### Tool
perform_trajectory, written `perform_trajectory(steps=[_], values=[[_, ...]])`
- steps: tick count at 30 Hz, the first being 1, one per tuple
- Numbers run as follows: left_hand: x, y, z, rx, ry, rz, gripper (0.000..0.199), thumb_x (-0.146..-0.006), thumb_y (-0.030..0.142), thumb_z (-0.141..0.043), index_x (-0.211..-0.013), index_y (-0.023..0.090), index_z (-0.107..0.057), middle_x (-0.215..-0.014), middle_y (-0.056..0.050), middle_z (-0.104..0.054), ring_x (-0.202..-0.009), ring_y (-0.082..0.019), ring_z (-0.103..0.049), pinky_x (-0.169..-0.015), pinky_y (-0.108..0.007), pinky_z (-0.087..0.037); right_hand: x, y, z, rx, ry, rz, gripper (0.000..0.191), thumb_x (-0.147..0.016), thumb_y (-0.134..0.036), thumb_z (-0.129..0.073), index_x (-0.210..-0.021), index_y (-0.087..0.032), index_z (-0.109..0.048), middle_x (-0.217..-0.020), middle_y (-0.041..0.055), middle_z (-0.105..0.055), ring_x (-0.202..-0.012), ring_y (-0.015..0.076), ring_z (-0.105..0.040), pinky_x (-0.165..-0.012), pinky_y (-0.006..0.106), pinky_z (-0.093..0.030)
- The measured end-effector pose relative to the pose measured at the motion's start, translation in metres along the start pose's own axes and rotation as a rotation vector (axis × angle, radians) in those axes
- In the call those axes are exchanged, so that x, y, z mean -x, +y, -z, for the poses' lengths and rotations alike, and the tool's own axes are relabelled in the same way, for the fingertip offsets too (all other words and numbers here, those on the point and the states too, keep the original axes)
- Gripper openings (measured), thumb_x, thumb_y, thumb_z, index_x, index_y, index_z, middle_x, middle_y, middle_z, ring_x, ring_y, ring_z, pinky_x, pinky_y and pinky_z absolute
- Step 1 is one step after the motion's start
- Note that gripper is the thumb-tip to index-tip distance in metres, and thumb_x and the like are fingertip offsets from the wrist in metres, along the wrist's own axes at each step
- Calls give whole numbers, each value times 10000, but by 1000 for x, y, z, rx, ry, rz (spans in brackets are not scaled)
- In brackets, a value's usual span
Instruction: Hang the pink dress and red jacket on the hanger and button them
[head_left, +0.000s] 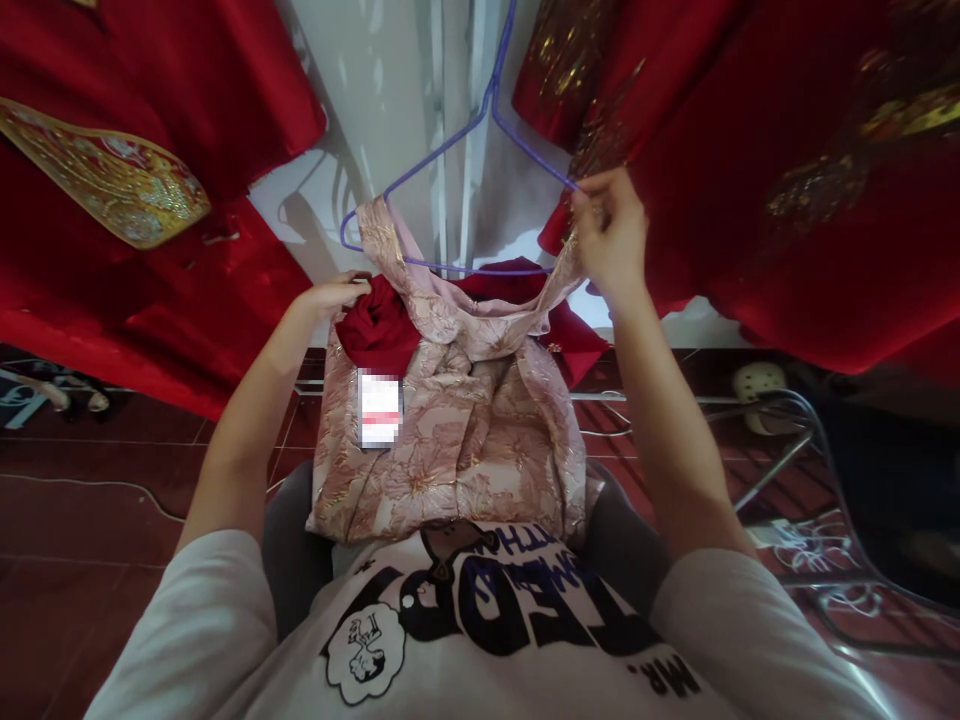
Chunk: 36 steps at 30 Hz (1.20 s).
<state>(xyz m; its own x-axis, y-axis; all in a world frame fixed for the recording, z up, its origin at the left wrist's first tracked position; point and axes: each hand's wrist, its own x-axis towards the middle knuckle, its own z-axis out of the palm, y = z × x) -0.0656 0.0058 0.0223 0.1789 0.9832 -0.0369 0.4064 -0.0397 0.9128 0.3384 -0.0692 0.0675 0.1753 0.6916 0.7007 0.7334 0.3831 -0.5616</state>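
A pink-and-gold brocade dress [420,470] hangs in front of me from a purple hanger [442,150]. The hanger's left end pokes out past one strap of the dress. At the other strap, my right hand [615,235] pinches the cloth together with the hanger's right end. On the left, my left hand [337,292] is closed on the edge of a dark red rosette [379,325] at the dress's shoulder. Its fingertips are partly hidden by the fabric. A white tag [380,410], blurred out, lies on the dress front below the rosette.
Red garments with gold embroidery hang at left [247,90] and right [750,200]. A chair with a metal frame [814,420] stands at right, by tangled white cables [814,545]. Shoes [75,395] sit at far left. The floor [90,570] is dark red tile.
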Motion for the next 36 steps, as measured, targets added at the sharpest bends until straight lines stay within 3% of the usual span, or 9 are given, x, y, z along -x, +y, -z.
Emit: perform_trajectory(steps=[3, 9, 15, 20, 24, 28, 30, 34, 36], values=[[7, 9, 6, 20, -105, 164, 263, -628, 143, -778, -868, 204, -689, -862, -77, -731, -845, -248, -707, -812, -383, -567, -2, 0, -1, -20, 30, 11, 171, -1015, -460, -531, -1044, -300, -583, -978, 41, -705, -950, 243, -678, -955, 462, -569], [8, 8, 14, -46, 31, 155, 116, -749, 97, -778, -803, 180, -716, -822, -40, -720, -741, -184, -668, -922, -387, -541, 0, -8, 4, -8, -26, -11, 218, -1025, -592, -493, -1120, -421, -590, -997, -12, -738, -1030, 235, -681, -1001, 464, -584], [2, 22, 24, -103, 285, -102, 200, -962, 46, -681, -794, 152, -700, -726, 64, -651, -765, -101, -551, -1102, -410, -482, 0, -11, 6, -44, -60, -64, 212, -1004, -585, -512, -1123, -433, -602, -1103, -7, -737, -1095, 270, -672, -1061, 543, -540], [-1, 85, 45, -206, 470, -350, 241, -1024, 50, -658, -807, 150, -624, -798, 62, -584, -817, -79, -493, -1047, -261, -439, 2, -14, 8, -48, -71, -78, 224, -996, -560, -560, -1097, -366, -609, -1026, 26, -746, -1047, 278, -705, -1035, 531, -542], [10, 140, 14, -291, 577, -538, 347, -921, -80, -671, -742, 169, -509, -791, 47, -520, -832, -84, -520, -924, -232, -451, 8, -36, 27, 5, -136, -44, 222, -1006, -522, -586, -1002, -305, -628, -876, 3, -767, -903, 251, -753, -959, 468, -582], [24, 154, -52, -130, 347, -880, 315, -969, 143, -607, -738, 274, -437, -742, 13, -549, -730, -201, -607, -752, -370, -514, 15, -78, 55, 162, -287, -61, 198, -1039, -442, -546, -1111, -305, -670, -981, -2, -803, -1023, 257, -762, -1019, 452, -568], [24, 151, -72, -81, 263, -838, 285, -959, 309, -654, -764, 307, -446, -661, 9, -529, -651, -238, -572, -654, -407, -473, 14, -100, 70, 282, -372, -132, 235, -1030, -339, -559, -1222, -289, -684, -1067, 35, -803, -1125, 281, -742, -1063, 461, -547], [10, 142, -67, -147, 143, -645, 416, -854, 585, -785, -751, 319, -483, -599, -4, -530, -698, -271, -581, -648, -432, -443, -10, -118, 90, 481, -500, -193, 270, -1012, -342, -619, -1199, -221, -772, -1088, 69, -795, -1230, 336, -701, -1222, 572, -395], [-1, 137, -52, -173, 175, -625, 477, -842, 705, -768, -794, 313, -500, -678, -13, -588, -736, -252, -568, -719, -447, -467, -30, -107, 89, 361, -591, -202, 292, -1030, -440, -584, -1067, -236, -790, -982, 56, -787, -1149, 323, -728, -1161, 583, -460]])
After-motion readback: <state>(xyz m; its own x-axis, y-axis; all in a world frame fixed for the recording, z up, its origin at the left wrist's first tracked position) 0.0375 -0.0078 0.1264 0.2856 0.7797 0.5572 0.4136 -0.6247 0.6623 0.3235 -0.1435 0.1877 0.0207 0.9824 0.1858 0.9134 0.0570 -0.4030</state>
